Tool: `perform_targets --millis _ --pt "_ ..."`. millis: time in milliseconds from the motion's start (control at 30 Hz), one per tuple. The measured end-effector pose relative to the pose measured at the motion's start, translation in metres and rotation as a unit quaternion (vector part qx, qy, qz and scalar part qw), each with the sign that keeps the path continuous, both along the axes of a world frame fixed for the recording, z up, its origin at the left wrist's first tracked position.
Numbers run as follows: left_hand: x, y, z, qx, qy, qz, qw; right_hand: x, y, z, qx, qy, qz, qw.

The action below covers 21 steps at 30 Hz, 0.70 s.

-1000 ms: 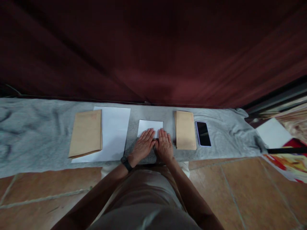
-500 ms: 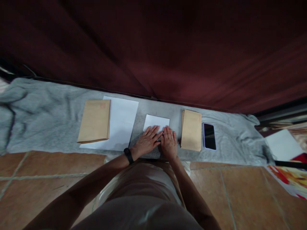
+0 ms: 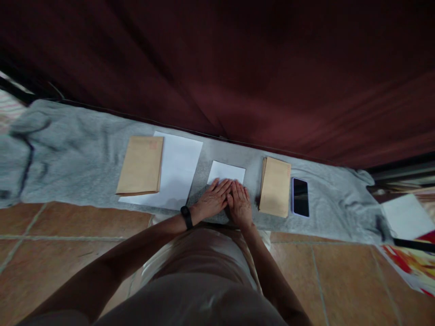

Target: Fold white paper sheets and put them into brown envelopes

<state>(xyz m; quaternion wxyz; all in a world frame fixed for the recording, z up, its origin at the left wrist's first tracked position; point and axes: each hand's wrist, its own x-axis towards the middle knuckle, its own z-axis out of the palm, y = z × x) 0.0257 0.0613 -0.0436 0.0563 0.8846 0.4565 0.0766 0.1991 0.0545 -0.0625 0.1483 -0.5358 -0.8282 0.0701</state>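
Note:
A small white sheet of paper, apparently folded (image 3: 226,170), lies on the grey cloth in front of me. My left hand (image 3: 213,199) rests flat on its near part, fingers stretched out and angled to the right. Beside it my right hand (image 3: 240,203) also presses down flat, fingers pointing away from me. The fingertips of both hands meet near the middle of the paper, and its near edge is hidden under them. To the left, a stack of brown envelopes (image 3: 141,165) overlaps larger white sheets (image 3: 180,170). On the right sits another stack of brown envelopes (image 3: 276,185).
A phone with a purple edge (image 3: 301,197) lies right of the envelopes. Grey cloth (image 3: 78,154) covers the narrow bench. A dark red curtain (image 3: 217,68) hangs behind it. White board and colourful printed packaging (image 3: 413,265) stand at the far right, above the tiled floor (image 3: 78,244).
The view has shifted and tilted slightly. My left hand has slid a little so its fingertips now touch my right fingers; both hands stay flat on the paper.

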Motion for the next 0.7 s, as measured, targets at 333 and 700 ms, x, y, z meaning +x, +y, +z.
perform_targets --millis 333,700 --pt "-0.002 -0.002 -0.004 0.008 -0.008 0.003 1.0 0.002 -0.009 -0.004 0.038 -0.014 -0.04 0.998" --pt "-0.006 -0.007 -0.011 0.019 -0.021 0.053 0.998 0.007 -0.016 -0.007 0.052 -0.023 -0.055 0.997"
